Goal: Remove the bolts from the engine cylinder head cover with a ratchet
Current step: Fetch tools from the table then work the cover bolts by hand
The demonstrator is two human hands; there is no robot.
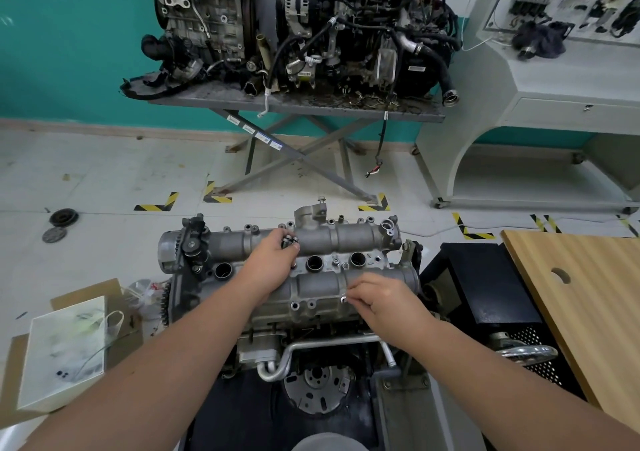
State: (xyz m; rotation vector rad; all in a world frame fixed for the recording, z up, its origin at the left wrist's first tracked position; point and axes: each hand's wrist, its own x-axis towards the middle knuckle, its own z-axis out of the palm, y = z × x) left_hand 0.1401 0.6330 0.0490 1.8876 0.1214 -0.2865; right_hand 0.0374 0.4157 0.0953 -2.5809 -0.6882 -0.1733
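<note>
Pinching a bolt (shiny), right hand, grey ribbed cylinder head cover

Both forearms bare, no sleeves; left hand and right hand seemingly ungloved.

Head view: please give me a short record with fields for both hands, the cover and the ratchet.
left hand: holds several removed bolts over the far side of the cover
right hand: pinches one bolt at the cover's near edge
cylinder head cover: grey metal, on the engine, three round wells visible in its middle
ratchet: not identifiable in this view
hands: apart, not touching each other
</note>
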